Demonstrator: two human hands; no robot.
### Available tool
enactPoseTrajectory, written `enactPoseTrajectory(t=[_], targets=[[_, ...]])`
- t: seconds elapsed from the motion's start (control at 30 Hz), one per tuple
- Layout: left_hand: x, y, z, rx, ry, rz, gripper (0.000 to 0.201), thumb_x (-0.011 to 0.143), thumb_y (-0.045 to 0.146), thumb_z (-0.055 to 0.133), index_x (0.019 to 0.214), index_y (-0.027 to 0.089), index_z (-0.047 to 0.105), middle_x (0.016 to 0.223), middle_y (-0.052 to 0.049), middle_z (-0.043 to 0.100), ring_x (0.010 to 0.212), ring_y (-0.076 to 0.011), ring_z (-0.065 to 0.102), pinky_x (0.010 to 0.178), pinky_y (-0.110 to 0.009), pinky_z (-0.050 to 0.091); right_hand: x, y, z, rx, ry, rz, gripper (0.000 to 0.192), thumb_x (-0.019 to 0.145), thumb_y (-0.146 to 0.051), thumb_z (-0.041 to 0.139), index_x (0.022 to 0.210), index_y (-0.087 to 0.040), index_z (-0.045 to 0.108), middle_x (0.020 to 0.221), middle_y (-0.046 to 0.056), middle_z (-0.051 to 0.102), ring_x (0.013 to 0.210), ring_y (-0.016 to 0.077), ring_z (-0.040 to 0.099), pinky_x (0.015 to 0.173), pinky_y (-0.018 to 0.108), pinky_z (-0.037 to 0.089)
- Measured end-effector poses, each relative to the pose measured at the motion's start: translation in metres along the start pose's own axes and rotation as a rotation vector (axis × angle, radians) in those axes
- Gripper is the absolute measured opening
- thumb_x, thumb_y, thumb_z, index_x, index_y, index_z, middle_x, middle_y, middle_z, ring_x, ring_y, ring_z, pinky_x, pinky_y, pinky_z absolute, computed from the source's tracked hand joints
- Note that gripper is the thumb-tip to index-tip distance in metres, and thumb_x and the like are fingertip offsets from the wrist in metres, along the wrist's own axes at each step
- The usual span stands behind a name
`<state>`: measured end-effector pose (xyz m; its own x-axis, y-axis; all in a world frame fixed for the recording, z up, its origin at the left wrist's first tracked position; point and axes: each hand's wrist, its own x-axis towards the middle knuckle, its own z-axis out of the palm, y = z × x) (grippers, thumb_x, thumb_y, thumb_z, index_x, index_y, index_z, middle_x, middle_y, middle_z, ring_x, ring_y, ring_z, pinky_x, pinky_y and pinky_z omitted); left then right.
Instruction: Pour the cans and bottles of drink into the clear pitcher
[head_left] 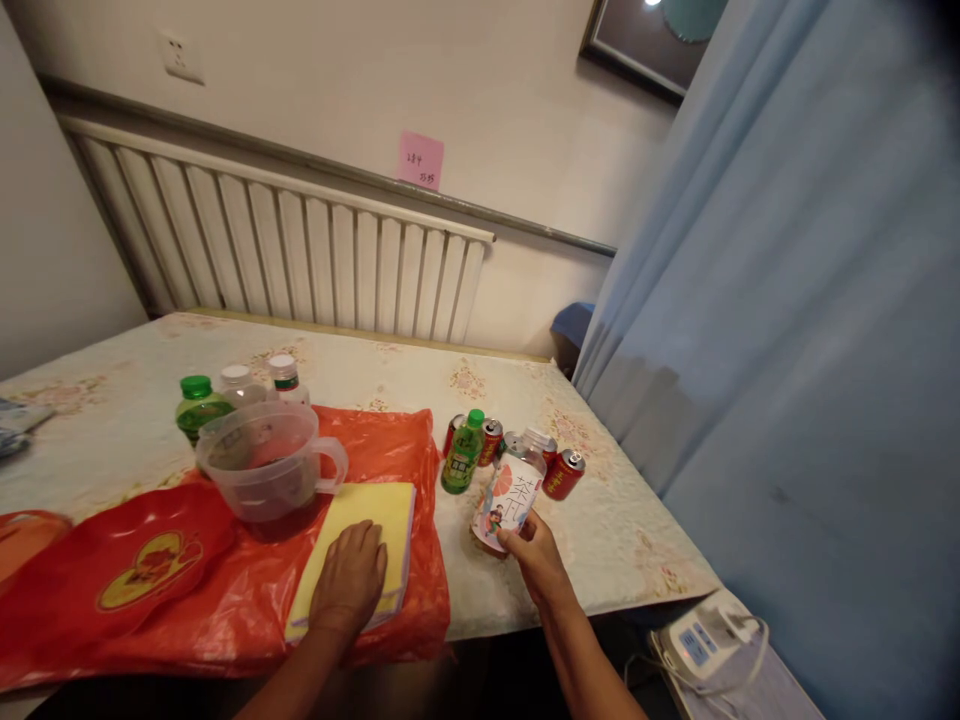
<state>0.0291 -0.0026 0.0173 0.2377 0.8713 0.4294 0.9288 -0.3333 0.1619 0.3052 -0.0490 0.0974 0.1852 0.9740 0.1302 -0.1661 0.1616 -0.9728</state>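
My right hand [536, 558] grips the base of a clear tea bottle [511, 492] with a white and pink label, tilted on the table near its front right. Just behind the bottle stand a small green bottle [462, 454] and several red cans [563, 474]. My left hand [349, 580] lies flat, fingers together, on a yellow folded cloth [360, 535] that rests on an orange plastic bag [390, 445].
A clear plastic measuring jug [268, 472] sits on the bag, with a green-capped bottle [198, 405] and two white-capped bottles [285, 377] behind it. A red bag [120, 570] lies at left. A radiator lines the wall; a blue curtain [787, 330] hangs right; a white device [701, 640] is below the table corner [675, 570].
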Motion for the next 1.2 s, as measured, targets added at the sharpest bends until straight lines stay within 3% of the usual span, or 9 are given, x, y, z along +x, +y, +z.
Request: enactPoseTrajectory(t=[1.2], targets=[[0.0012,0.003,-0.0059,0.013,0.007,-0.003,0.026,0.092,0.023,0.045,0.111,0.015,0.059,0.114,-0.012,0.061,0.109,-0.0267,0.054,0.094,-0.041,0.042,0.0005,0.0053,-0.003,-0.01,0.015,0.01,0.044,0.062,-0.034,0.081,0.101,-0.02,0.066,0.1,0.007,0.073,0.091,0.0251,0.067,0.084,0.038,0.05]])
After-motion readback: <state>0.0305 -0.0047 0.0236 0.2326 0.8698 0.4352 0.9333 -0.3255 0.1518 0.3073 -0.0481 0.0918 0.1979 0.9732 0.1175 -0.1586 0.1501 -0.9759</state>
